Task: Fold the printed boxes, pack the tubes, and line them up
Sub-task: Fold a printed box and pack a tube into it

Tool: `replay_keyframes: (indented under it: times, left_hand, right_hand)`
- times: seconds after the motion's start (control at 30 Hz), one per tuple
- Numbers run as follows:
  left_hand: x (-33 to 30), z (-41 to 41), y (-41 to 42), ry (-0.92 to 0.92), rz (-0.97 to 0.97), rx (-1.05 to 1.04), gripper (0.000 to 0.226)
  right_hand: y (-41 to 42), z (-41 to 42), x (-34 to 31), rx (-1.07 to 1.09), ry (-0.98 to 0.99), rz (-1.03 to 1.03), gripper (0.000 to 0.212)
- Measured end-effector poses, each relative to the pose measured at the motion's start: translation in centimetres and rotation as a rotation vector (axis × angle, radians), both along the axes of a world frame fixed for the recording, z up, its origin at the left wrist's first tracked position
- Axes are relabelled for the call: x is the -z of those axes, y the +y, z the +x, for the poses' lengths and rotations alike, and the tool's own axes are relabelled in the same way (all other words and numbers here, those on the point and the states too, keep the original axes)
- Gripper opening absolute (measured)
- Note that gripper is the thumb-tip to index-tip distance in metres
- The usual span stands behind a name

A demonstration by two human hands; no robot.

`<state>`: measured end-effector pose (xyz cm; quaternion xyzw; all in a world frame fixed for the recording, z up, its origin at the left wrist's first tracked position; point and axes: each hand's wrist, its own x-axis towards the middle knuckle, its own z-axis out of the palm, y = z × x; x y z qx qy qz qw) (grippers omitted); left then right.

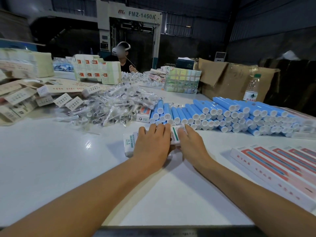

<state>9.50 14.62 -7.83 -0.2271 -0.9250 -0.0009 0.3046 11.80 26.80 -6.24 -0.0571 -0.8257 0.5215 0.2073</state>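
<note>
At mid-tabletop (pixel 51 159) our left hand (pixel 151 144) pressed flat on a box (pixel 129 144) and our right hand (pixel 191 142) held another box (pixel 176 135) (grip unclear); crowding the tubes (pixel 222 113) risked rolling them loose.

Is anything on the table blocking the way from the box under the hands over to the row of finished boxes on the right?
Nothing visible: bare table lies between the box under both hands and the lined-up boxes.
</note>
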Motion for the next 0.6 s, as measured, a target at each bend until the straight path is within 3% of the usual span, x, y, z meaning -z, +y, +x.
replay_keyframes:
  times: [0.1,0.17,0.37,0.6]
  left_hand:
    - [-0.1,-0.3,-0.5,0.008,0.038,-0.006,0.065]
    - [-0.1,-0.3,-0.9,0.022,0.043,-0.011,0.068]
    - [-0.1,-0.2,-1.3,0.009,0.047,-0.004,0.07]
    - [0.0,0.2,-1.2,0.045,-0.013,-0.003,0.07]
  right_hand:
    - [0.9,0.5,-1.4,-0.166,-0.044,-0.586,0.027]
    - [1.5,0.7,-1.8,-0.247,-0.06,-0.741,0.024]
    - [1.8,0.3,-1.6,-0.263,-0.063,-0.843,0.02]
    - [1.5,-0.1,-0.5,-0.15,-0.021,-0.594,0.032]
